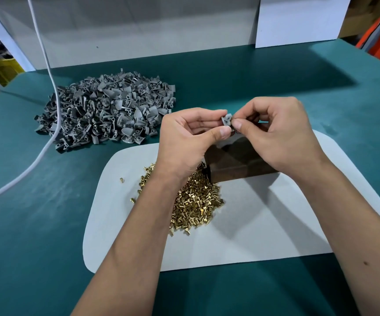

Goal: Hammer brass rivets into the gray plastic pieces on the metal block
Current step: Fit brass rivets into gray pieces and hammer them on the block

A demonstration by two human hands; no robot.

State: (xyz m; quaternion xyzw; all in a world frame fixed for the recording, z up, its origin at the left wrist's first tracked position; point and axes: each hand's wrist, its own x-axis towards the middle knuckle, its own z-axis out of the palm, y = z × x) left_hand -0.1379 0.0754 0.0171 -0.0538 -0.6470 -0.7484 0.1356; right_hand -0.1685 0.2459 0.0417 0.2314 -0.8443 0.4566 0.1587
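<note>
While both hands, left and right, pinch a ribbed gray plastic piece, shiny brass rivets lie heaped.

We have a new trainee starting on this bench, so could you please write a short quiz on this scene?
1. True or false: the gray plastic piece is lying on the metal block.
2. Which hands hold the piece: A left only, B right only, C both?
3. The brass rivets are heaped on a white ____.

Key: 1 false, it is held above the block; 2 C, left hand and right hand; 3 mat.
</note>
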